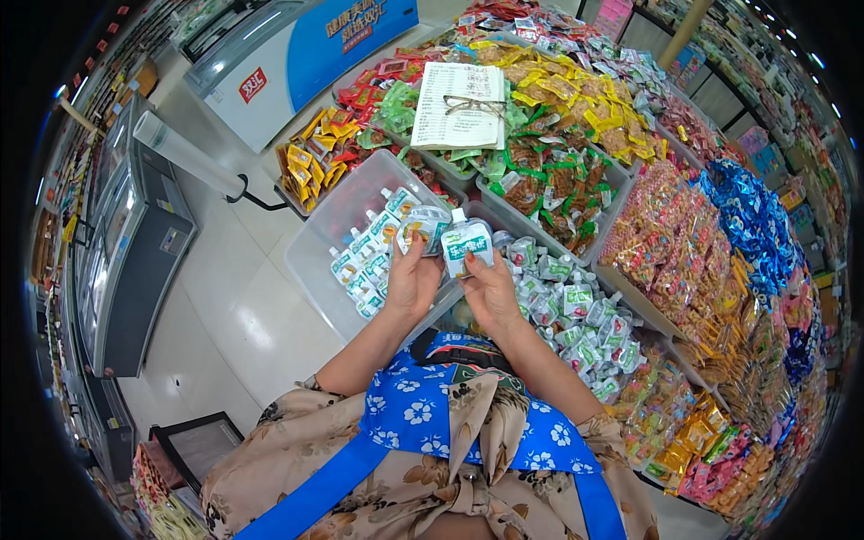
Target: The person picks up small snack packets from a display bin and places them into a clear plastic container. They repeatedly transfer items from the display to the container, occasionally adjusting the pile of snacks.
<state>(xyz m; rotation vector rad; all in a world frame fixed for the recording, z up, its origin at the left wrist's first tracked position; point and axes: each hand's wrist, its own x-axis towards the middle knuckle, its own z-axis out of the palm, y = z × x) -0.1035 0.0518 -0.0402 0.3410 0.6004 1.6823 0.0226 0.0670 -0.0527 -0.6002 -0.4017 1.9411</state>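
Note:
My left hand (417, 282) grips a spouted pouch (424, 229) with orange fruit printed on it, its spout hard to make out. Close beside it, my right hand (491, 290) holds a second spouted pouch (467, 244), upright with its white cap on top and a green-and-white label facing me. Both hands are above the near right side of a translucent plastic bin (317, 297). Inside that bin, several similar pouches (368, 260) lie in rows, caps toward the upper left. Right of my right hand is a heap of loose spouted pouches (574, 317).
Beyond the bin, an open notebook (452, 111) with eyeglasses (474, 106) on it rests over green-wrapped snacks. Packaged snacks (560, 172) fill compartments to the right. A white tube (189, 158) on a black bracket juts out at left. Freezers (145, 256) stand across the tiled floor (229, 324).

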